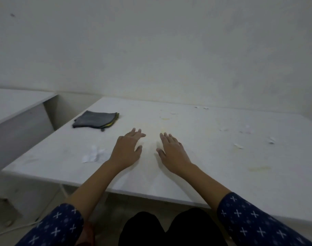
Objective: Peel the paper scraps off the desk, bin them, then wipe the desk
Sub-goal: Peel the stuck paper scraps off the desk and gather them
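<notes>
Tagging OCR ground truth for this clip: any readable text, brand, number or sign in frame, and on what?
No readable text anywhere in the frame.
Grey cloth: no label or brand visible, only a yellow edge.
Paper scraps: white, no print discernible.
Sleeves: white cross pattern, not lettering.
Desk and wall: stains and marks only.

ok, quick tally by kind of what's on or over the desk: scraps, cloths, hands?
Paper scraps: 6 at least; fainter bits too unclear to count
Dark grey cloth: 1
Hands: 2, left hand and right hand
Total: 9 at least
</notes>
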The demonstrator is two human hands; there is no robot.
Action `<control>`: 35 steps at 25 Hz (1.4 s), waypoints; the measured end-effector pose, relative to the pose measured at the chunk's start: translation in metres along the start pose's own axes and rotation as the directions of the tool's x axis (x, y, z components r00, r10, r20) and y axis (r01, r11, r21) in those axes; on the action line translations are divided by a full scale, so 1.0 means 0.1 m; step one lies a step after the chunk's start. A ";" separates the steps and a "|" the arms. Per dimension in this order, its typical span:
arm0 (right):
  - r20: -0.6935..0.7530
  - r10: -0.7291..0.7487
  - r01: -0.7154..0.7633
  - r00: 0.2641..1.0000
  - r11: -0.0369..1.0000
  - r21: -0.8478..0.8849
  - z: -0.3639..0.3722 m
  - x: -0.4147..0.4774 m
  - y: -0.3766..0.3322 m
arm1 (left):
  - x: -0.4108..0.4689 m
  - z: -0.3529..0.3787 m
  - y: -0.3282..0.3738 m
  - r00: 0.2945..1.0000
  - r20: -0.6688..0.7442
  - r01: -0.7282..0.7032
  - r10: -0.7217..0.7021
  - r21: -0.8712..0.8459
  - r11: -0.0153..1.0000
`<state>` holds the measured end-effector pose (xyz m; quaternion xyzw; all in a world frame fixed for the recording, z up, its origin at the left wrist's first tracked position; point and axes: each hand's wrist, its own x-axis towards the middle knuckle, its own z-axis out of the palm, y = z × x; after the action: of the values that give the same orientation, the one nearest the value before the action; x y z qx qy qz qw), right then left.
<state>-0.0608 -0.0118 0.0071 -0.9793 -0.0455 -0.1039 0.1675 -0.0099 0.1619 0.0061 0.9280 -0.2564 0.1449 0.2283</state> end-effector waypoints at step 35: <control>-0.347 0.539 -0.521 0.768 0.840 0.153 -1.08 -0.55 3.60 | 1.62 1.94 2.55 0.949 0.271 -0.092 0.161 -0.252 0.963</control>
<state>-0.0900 -0.3894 -0.0205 -0.9093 0.2628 -0.2370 0.2188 0.0157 -0.1964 -0.0081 0.8869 -0.3618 -0.0091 0.2872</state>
